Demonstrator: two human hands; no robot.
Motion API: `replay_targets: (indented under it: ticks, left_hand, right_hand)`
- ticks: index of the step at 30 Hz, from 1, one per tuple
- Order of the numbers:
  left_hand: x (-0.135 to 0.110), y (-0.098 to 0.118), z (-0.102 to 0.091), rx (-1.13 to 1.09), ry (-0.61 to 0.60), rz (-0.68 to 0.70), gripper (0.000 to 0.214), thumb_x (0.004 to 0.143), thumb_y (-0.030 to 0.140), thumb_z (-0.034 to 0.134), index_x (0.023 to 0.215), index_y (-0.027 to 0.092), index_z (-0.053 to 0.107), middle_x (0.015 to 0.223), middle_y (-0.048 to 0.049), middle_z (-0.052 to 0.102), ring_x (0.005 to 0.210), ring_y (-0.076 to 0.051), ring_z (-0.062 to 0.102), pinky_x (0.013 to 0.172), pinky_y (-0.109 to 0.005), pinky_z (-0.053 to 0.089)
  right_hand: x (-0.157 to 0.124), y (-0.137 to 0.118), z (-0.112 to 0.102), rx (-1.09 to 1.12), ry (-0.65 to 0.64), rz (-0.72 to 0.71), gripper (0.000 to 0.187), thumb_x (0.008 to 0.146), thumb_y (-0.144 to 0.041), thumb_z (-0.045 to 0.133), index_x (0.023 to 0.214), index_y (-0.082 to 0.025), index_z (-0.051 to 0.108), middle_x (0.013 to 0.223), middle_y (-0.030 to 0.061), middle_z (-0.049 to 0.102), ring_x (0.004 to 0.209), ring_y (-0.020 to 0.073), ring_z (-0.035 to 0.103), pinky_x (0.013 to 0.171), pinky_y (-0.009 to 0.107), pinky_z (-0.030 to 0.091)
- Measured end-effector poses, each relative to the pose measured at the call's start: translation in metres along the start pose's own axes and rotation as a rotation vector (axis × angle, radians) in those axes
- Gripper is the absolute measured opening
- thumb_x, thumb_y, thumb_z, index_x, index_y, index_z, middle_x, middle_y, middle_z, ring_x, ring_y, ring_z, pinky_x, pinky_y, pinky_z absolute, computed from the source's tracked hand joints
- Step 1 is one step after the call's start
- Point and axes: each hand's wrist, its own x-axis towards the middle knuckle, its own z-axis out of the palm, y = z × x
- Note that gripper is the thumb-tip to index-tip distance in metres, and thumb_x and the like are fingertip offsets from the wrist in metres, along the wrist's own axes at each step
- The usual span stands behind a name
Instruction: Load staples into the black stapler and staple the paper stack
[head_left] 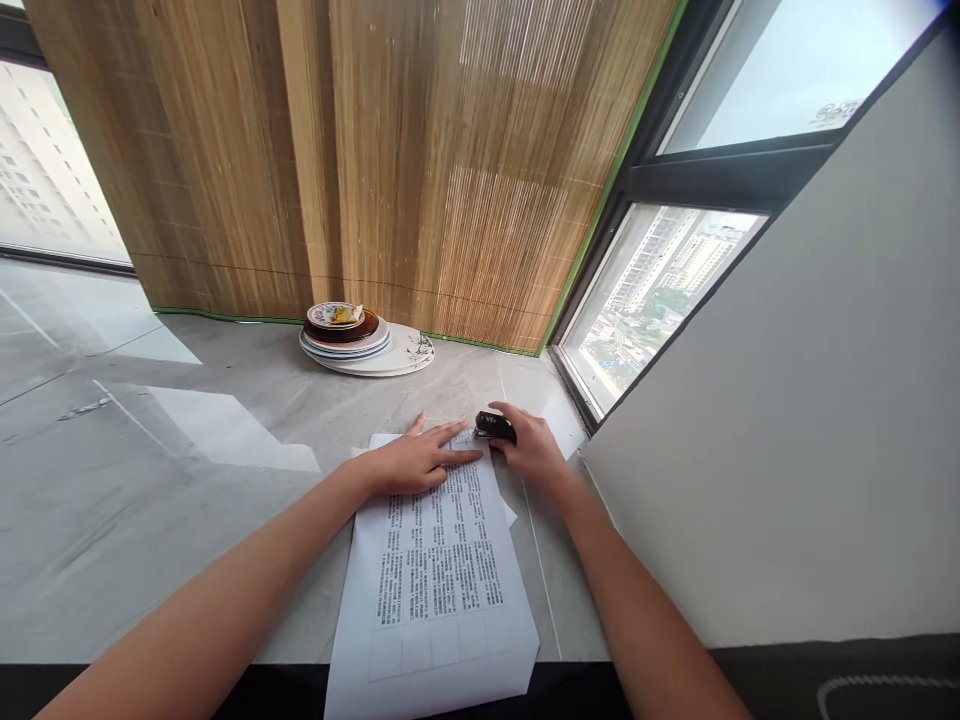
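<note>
A printed sheet of paper lies on the grey stone ledge, with more sheets under it. My left hand rests flat on the paper's far end, fingers stretched out. My right hand is closed around a small black stapler at the paper's far right corner. The stapler's mouth sits at the edge of the sheets.
A stack of plates with a patterned bowl on top stands at the back, against a bamboo blind. A window is at the right, next to a grey wall. The paper's near end overhangs the ledge's dark front edge.
</note>
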Motion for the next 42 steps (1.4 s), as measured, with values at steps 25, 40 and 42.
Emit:
replay_targets:
  ticks: [25,40,42]
  left_hand:
    - [0.004,-0.056,-0.005,-0.503,1.191,-0.529,0.025,0.087,0.023,0.044,0.077,0.019,0.067,0.085,-0.0043,0.067,0.073,-0.018,0.058,0.067,-0.029,0.043]
    - [-0.012,-0.080,-0.024,-1.266,1.484,-0.461,0.007,0.067,0.025,0.055,0.064,0.019,0.058,0.051,0.0073,0.029,0.040,-0.008,0.028,0.041,-0.023,0.019]
    - [-0.024,-0.084,-0.034,-1.284,1.566,-0.399,0.007,0.068,0.025,0.055,0.063,0.020,0.054,0.051,0.0083,0.026,0.039,-0.007,0.026,0.041,-0.023,0.019]
  right_hand:
    - [-0.026,-0.060,0.006,0.377,-0.107,0.251,0.023,0.083,-0.038,0.073,0.093,-0.021,0.062,0.091,0.0030,0.068,0.083,0.0202,0.062,0.073,0.030,0.046]
    - [0.051,-0.041,0.081,-0.261,-0.238,0.237,0.058,0.107,-0.045,0.041,0.155,-0.013,0.042,0.168,0.0221,0.028,0.158,0.0364,0.022,0.124,0.064,0.018]
    - [0.068,-0.074,0.098,-0.208,-0.250,0.140,0.056,0.107,-0.044,0.040,0.155,-0.015,0.042,0.169,0.0196,0.027,0.158,0.0343,0.022,0.122,0.071,0.018]
